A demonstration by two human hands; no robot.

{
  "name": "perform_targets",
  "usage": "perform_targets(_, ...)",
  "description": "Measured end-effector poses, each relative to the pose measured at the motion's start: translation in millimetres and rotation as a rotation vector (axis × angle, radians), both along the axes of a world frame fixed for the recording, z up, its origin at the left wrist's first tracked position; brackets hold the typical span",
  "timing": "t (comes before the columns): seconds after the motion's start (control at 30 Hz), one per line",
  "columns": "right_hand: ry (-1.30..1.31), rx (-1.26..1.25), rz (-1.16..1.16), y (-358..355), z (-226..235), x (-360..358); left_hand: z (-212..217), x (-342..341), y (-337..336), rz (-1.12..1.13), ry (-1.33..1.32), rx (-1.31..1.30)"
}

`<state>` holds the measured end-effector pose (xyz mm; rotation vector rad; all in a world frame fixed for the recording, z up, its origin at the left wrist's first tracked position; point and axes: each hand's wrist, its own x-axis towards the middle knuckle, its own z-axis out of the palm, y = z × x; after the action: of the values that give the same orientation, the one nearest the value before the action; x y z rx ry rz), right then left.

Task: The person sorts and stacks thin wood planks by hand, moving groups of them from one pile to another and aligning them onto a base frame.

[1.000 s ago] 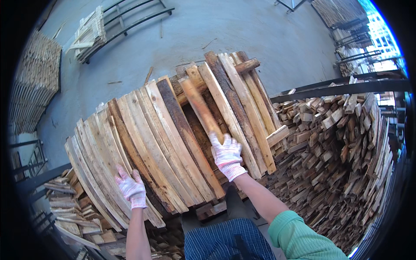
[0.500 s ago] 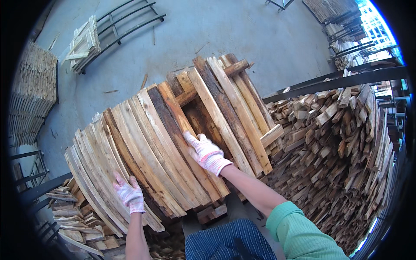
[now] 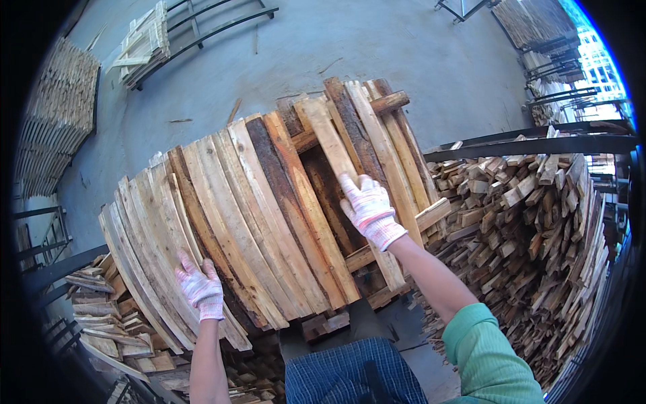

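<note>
A row of rough wooden planks (image 3: 222, 202) lies side by side before me, some with dark bark edges. My right hand (image 3: 371, 210), in a white and pink knit glove, is closed on a pale plank (image 3: 326, 138) right of the middle. Left of that plank is a gap, where a crosswise wooden bar (image 3: 306, 141) shows underneath. On the left part of the row rests my left hand (image 3: 200, 286), gloved alike, with its fingers and thumb apart. The underside of the held plank is hidden.
A large heap of short wood pieces (image 3: 518, 242) fills the right side, below a dark metal rail (image 3: 538, 145). More scrap wood (image 3: 111, 316) lies at lower left. Stacked boards (image 3: 57, 114) and a metal frame (image 3: 222, 30) stand on the grey floor (image 3: 377, 47) beyond.
My right hand has moved right, from the brown plank left of the gap to the pale plank. That plank has shifted and turned slightly. My left hand stays on the left planks.
</note>
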<state>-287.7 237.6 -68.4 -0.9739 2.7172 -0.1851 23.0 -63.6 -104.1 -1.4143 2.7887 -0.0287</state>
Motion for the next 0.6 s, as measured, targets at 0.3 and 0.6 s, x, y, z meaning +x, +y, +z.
perform_targets(0.3,-0.689,-0.537,-0.412,-25,-55,16,0,-11,3,-0.049,0.047,-0.006)
perform_targets(0.6,0.283,0.13,-0.247,25,-32,-19,-4,-7,-2,-0.003,0.017,-0.005)
